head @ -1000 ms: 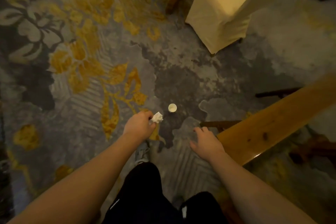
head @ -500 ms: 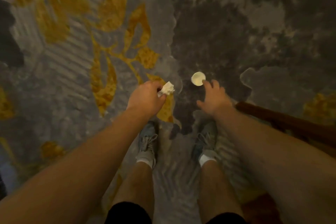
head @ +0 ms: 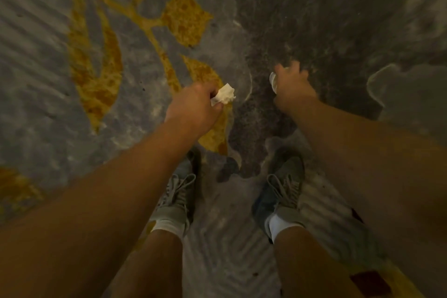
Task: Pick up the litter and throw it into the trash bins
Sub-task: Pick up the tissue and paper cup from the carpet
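Note:
My left hand (head: 193,106) is closed around a crumpled white tissue (head: 225,97), which sticks out past the fingers above the carpet. To its right, my right hand (head: 294,87) reaches down over a small white cup (head: 272,80) on the carpet. Its fingers wrap over the cup, so only the cup's left rim shows. No trash bin is in view.
A patterned grey and gold carpet (head: 96,55) fills the view. My two feet in grey sneakers (head: 176,201) (head: 285,189) stand just below the hands. A dark reddish patch (head: 370,283) lies at the bottom right.
The view has dropped closer to the floor. My right hand moved forward from beside the cup to cover it with its fingers. My left hand keeps holding the tissue.

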A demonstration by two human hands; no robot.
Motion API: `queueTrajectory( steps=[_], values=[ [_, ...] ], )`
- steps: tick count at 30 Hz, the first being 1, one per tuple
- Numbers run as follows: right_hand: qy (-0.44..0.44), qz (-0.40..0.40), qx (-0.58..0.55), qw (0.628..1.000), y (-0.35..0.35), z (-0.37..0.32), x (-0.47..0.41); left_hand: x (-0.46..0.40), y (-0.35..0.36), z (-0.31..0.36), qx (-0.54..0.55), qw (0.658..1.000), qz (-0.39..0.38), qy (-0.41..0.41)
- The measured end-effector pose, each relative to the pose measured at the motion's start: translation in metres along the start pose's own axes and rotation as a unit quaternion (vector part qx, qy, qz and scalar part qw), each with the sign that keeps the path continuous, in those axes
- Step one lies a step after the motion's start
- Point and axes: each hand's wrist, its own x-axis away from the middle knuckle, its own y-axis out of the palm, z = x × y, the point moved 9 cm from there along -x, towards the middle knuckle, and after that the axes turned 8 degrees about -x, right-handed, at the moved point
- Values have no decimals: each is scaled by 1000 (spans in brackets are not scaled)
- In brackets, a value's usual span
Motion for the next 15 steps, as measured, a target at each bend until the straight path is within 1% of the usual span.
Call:
queueTrajectory(
  steps=[3,7,10,13,15],
  values=[
    [-7,-21,-8,1000,-6,-5,20,2,-19,4,-5,1000,-16,-3],
    [-40,-23,-77,996,-42,-25,70,15,-73,14,-1,1000,-16,-8],
    [-38,-15,-135,990,-83,-43,120,33,-130,25,3,1000,-3,-11],
    [-32,2,-180,983,-141,-57,179,55,-199,42,-7,1000,10,3],
    [-30,28,-203,978,-189,-63,225,72,-248,57,-8,1000,14,24]
  ],
)
